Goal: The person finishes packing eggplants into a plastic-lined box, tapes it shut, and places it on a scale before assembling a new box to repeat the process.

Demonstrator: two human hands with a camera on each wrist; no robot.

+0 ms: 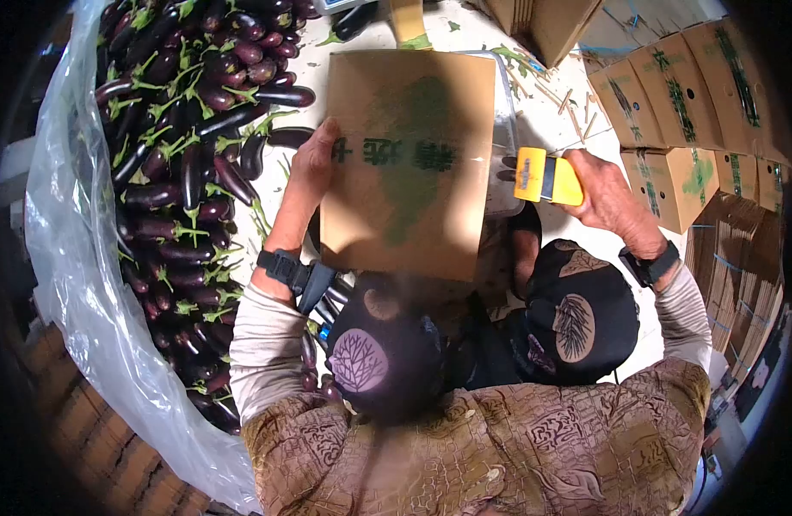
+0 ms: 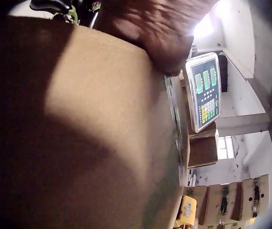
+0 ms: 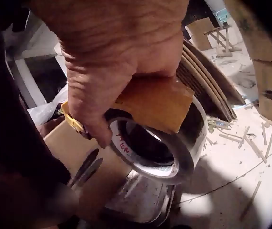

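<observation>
A closed cardboard box (image 1: 409,215) with green printing stands in front of the person in the head view. The left hand (image 1: 311,168) grips its left side, thumb on the top face. In the left wrist view that hand (image 2: 160,28) lies along the box edge, near a strip of clear tape (image 2: 174,121). To the right of the box, the right hand (image 1: 604,191) holds a yellow tape dispenser (image 1: 533,175), apart from the box. The right wrist view shows the right hand (image 3: 112,62) curled over the dispenser, with a tape roll (image 3: 191,162) mounted in it.
Many eggplants (image 1: 189,172) lie at the left beside plastic sheeting (image 1: 95,275). Packed boxes (image 1: 675,95) and flattened cartons (image 1: 727,258) stand at the right. A scale display (image 2: 205,90) rises beyond the box. Stem scraps (image 3: 255,143) litter the white surface.
</observation>
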